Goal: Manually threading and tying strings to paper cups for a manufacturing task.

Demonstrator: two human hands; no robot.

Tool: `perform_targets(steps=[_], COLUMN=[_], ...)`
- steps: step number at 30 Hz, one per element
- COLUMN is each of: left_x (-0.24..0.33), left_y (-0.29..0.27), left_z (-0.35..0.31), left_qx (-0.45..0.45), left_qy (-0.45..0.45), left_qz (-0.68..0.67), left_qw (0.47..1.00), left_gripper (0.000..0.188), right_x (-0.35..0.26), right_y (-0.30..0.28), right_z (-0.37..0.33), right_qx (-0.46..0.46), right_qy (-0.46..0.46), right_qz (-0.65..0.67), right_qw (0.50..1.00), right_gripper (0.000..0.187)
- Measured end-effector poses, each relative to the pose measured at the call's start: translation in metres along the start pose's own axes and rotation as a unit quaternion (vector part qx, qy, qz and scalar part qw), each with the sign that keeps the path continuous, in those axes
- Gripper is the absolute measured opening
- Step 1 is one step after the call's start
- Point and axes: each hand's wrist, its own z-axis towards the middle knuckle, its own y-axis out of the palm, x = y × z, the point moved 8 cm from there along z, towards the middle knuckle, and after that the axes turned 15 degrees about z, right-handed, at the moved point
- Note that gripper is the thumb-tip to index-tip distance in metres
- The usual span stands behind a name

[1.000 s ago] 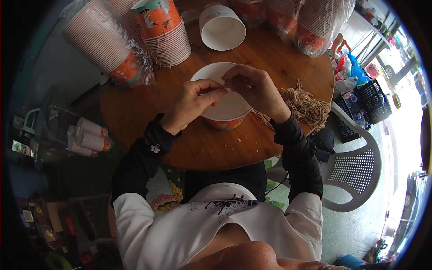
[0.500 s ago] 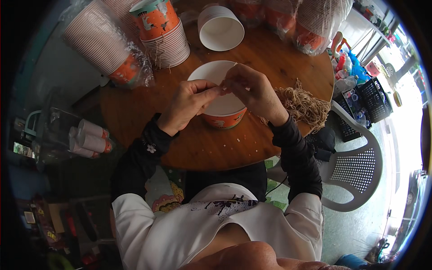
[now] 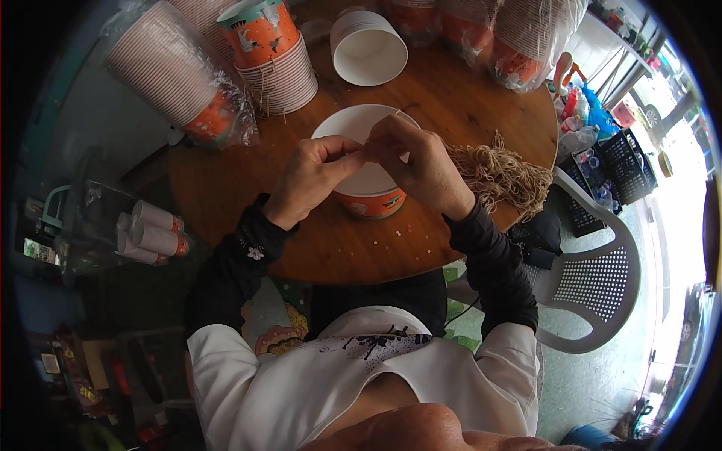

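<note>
An orange-printed paper bucket (image 3: 370, 206) with a white inside stands on the round wooden table in front of me. Above its opening, my left hand (image 3: 312, 173) and my right hand (image 3: 429, 167) meet with fingertips pinched together. What they pinch is too small and hidden to make out. A short pale strand shows at the bucket's far right rim, behind my right hand. Just right of the bucket lies a loose heap of tan string (image 3: 504, 177), partly behind my right wrist.
Behind the bucket, a white paper tub (image 3: 368, 56) lies tipped toward me. Stacked buckets (image 3: 278, 79) with strings and a plastic-wrapped stack (image 3: 162, 64) stand far left; more wrapped stacks (image 3: 523, 45) stand far right. A grey plastic chair (image 3: 594, 286) is at the table's right.
The bucket has shifted slightly left. My right hand has turned and moved a little left and down, its fingers closing nearer my left fingertips.
</note>
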Motion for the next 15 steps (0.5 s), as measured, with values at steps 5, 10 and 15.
perform_targets(steps=[5, 10, 15], left_x=[0.006, -0.002, -0.003], left_y=[0.003, 0.000, 0.000], left_z=[0.000, -0.002, 0.000], left_qx=[-0.033, -0.022, -0.008], left_qy=[-0.019, -0.022, 0.017], left_qz=[0.009, 0.001, 0.035], left_qw=[0.999, 1.000, 0.999], left_gripper=[0.018, 0.018, 0.018], right_x=[0.016, 0.011, 0.012], right_y=[-0.007, -0.007, -0.004], right_z=[-0.005, -0.007, -0.008], right_qx=[0.015, 0.009, -0.019], right_qy=[0.037, 0.033, 0.037], right_qz=[0.054, 0.006, 0.005], right_qw=[0.998, 0.999, 0.999], right_gripper=[0.011, 0.009, 0.009])
